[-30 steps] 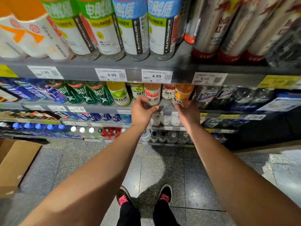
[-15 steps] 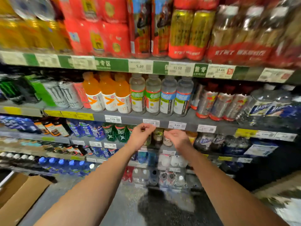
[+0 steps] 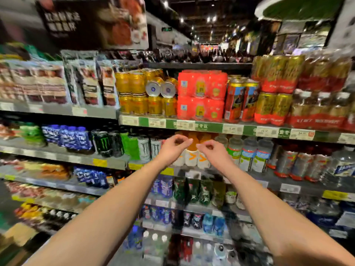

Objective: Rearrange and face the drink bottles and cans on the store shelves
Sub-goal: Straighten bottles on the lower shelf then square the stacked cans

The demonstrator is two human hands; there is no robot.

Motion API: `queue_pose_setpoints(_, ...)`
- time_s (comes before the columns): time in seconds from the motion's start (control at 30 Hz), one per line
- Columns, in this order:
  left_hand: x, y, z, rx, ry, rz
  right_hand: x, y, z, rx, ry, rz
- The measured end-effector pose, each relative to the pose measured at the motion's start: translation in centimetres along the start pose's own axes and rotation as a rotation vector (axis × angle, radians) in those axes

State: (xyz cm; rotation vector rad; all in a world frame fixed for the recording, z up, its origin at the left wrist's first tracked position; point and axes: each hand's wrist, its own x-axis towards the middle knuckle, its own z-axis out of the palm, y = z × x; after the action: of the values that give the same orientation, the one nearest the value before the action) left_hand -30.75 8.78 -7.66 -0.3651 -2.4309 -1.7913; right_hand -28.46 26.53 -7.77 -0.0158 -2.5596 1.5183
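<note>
Both arms are stretched toward the drink shelves. My left hand and my right hand hover side by side in front of the orange bottles with white labels. Each hand is loosely curled and holds nothing, with thumb and fingertips near each other. Clear bottles with green and blue labels stand to the right of the orange ones. White and black energy drink cans stand to their left. Gold cans and red multipacks fill the shelf above. The picture is blurred.
The shelf edge with green price strips runs just above my hands. Snack bags sit at upper left. Lower shelves hold green, blue and white bottles. A cardboard box lies at lower left. The store aisle stretches behind.
The view has swung upward from the lower shelf. Both hands let go of the small bottles there and rose to the shelf with the orange bottles.
</note>
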Motion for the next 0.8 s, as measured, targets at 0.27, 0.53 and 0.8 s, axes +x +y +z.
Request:
queue_pose_setpoints(0.27,4.5,5.8,-8.1,0.077,0.021,0.146,5.2,-10.1,-0.1,-0.097,-0.016,-0.344)
queue_pose_setpoints(0.53,9.5,11.5,-14.1,0.345,-0.044,0.293,10.6,-16.9,-1.6,-0.195,-0.051,-0.477)
queue_pose_setpoints(0.8,16.4,13.4,-20.0,0.535,-0.079,0.397,16.5,-20.7,-0.3,-0.405,-0.038,-0.576)
